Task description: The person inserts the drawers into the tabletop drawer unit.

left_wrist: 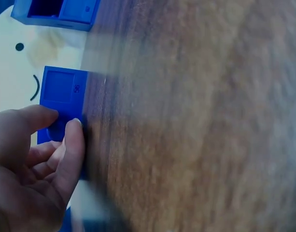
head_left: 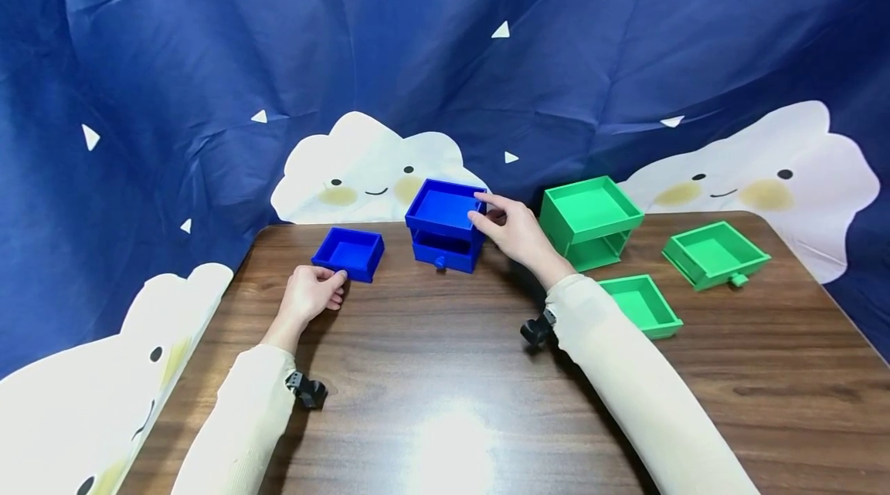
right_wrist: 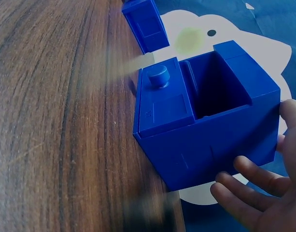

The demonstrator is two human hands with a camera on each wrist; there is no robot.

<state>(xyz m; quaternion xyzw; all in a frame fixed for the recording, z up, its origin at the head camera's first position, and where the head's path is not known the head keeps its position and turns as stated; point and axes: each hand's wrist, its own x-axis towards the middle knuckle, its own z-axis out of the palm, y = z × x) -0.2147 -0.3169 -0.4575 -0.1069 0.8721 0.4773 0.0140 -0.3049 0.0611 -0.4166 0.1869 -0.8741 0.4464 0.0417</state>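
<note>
My left hand pinches the front knob of a small blue drawer on the table; in the left wrist view the thumb and a finger close round the knob. To its right stands a blue mini cabinet with a tray-like top. Its lower drawer is in place with its knob facing out, and the slot above is hollow. My right hand holds the cabinet at its right top rim, thumb and index over the edge. In the right wrist view, its other fingers lie along the side wall.
A green mini cabinet with a hollow front stands right of my right hand. Two green drawers lie nearby: one partly behind my right sleeve, another farther right. A blue cloud-patterned curtain hangs behind the wooden table.
</note>
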